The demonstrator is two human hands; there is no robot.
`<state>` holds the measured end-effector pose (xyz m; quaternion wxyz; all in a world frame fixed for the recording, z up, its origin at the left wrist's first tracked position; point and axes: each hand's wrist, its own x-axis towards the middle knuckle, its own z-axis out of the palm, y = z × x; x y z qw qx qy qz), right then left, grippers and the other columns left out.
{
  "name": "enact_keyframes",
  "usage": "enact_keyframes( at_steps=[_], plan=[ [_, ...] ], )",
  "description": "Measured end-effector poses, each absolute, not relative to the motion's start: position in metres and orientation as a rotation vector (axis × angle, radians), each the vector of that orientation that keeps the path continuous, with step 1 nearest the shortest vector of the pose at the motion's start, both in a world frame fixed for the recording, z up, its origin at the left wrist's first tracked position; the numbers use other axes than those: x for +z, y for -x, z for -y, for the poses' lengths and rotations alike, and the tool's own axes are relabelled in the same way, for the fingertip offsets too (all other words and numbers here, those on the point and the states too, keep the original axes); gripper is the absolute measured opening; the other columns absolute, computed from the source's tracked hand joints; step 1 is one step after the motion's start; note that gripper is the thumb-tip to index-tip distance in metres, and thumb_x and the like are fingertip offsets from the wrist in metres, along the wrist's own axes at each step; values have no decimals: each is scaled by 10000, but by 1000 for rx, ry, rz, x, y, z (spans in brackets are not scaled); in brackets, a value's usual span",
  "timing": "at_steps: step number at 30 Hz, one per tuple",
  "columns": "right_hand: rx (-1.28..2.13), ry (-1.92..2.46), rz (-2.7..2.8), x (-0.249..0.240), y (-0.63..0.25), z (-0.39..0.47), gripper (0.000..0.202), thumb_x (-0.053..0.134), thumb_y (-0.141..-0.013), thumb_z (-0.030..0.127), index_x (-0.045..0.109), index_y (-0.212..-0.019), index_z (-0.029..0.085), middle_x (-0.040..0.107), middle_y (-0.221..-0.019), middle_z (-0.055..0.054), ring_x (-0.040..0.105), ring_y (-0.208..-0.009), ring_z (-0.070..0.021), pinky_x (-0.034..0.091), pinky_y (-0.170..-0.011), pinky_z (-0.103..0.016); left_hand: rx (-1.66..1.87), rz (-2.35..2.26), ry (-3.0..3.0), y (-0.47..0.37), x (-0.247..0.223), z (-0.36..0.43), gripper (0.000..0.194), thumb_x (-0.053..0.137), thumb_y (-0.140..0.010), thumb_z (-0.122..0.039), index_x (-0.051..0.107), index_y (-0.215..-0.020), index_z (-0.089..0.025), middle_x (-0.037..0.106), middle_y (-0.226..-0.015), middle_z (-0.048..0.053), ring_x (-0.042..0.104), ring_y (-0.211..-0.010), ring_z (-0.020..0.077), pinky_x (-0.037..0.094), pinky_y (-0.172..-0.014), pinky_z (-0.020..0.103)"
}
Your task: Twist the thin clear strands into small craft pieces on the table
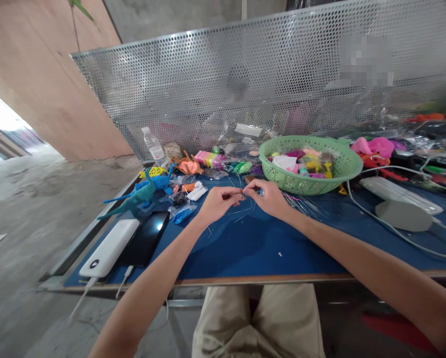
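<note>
Above the blue tabletop, my left hand and my right hand meet with their fingertips close together. Both hands are closed in a pinch around something small; its kind is too small to make out. Thin pale wires lie on the blue surface just below the fingers. To the right of my right hand, a bunch of thin wires is spread in front of the green basket. Small colourful clay pieces sit inside that basket.
On the left stand blue and teal dinosaur figures, near a white power bank and a black phone. A plastic bottle stands behind them. At right are a grey disc and a white cable. A perforated metal panel borders the back.
</note>
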<state>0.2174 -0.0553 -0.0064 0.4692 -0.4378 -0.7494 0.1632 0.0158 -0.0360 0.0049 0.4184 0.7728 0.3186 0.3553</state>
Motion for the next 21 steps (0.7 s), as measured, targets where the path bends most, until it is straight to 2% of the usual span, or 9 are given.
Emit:
enact_keyframes(
  at_steps=[7, 16, 21],
  plan=[
    [474, 1111, 1802, -8, -220, 54, 261, 585, -928, 398, 706, -821, 194, 727, -794, -26, 650, -741, -187, 441, -680, -291, 932, -790, -2031, -16, 4, 36, 268, 619, -902, -285, 740, -1108, -162, 775, -933, 66, 699, -760, 157, 552, -681, 249],
    [716, 1211, 1758, -12, -220, 48, 395, 621, -867, 552, 710, -768, 180, 725, -726, -47, 615, -629, -175, 424, -609, -294, 916, -822, -2036, -15, 0, 34, 321, 608, -918, -310, 714, -1190, -178, 775, -922, 69, 720, -781, 170, 573, -710, 269],
    [829, 1133, 1699, -13, -223, 46, 385, 639, -850, 547, 698, -751, 180, 718, -735, -54, 649, -700, -191, 457, -667, -302, 926, -732, -2027, -17, 3, 37, 332, 641, -902, -303, 694, -1202, -172, 766, -1008, 77, 722, -918, 191, 578, -829, 303]
  ],
)
